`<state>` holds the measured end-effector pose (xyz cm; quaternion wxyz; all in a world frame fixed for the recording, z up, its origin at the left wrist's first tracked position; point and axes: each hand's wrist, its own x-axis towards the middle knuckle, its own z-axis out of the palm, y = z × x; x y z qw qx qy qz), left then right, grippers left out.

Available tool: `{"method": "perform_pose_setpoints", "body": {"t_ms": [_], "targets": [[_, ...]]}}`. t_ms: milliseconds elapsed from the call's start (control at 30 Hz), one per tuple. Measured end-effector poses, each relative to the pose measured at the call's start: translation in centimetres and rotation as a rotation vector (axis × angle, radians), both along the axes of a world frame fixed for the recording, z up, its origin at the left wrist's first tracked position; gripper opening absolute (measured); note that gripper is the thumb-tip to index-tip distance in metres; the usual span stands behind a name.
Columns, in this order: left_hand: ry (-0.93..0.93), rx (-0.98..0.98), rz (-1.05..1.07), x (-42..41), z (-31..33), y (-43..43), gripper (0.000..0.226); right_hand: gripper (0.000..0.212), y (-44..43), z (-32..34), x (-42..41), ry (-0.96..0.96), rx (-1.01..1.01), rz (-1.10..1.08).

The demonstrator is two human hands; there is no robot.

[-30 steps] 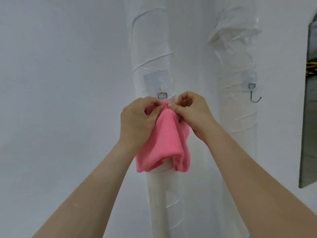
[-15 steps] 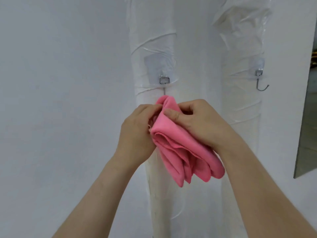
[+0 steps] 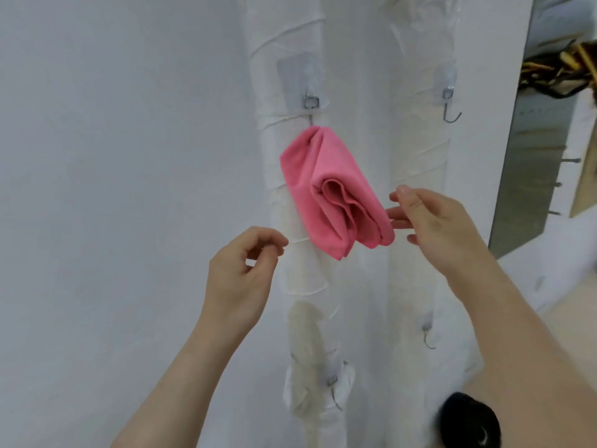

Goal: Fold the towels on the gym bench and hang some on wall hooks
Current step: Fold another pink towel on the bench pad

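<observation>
A plain, solid pink is shown by the folded pink cloth towel point(image 3: 326, 189); no print or stripe is seen on it. A silver-grey is shown by the small metal wall hook point(image 3: 311, 101) and is repeated on the second metal hook point(image 3: 451, 108). The white film-wrapped column point(image 3: 290, 43) is marked by slanting creases, and the plain wall point(image 3: 113, 156) is tinted a pale bluish white. Black is seen on the round object point(image 3: 468, 418), dull grey on the flat panel point(image 3: 529, 150), and yellow with black in the tangle point(image 3: 562, 66).
</observation>
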<state>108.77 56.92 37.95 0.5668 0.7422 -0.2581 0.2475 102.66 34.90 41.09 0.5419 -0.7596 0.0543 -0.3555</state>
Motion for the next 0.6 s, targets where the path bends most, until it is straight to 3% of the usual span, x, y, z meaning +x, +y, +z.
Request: {"method": "perform_pose_setpoints", "body": {"t_ms": [167, 233, 367, 467, 600], "targets": [[0.100, -0.005, -0.079, -3.9, -5.9, 1.0, 0.033, 0.021, 1.9, -5.7, -5.0, 0.187, -0.038, -0.061], [0.159, 0.093, -0.101, -6.1, -8.0, 0.9, 0.038, 0.017, 2.6, -7.7, -7.3, 0.289, -0.102, -0.008], [0.191, 0.283, -0.244, -11.0, -11.4, -0.5, 0.052, 0.017, 1.2, -11.2, -12.9, 0.709, -0.350, 0.140], [0.260, 0.327, -0.382, -14.7, -14.0, -2.4, 0.042, 0.026, -1.1, -14.4, -18.0, 1.027, -0.475, 0.166], [0.319, 0.519, -0.523, -20.8, -19.2, -5.4, 0.029, 0.029, -3.6, -19.0, -26.0, 1.151, -0.402, 0.143]]}}
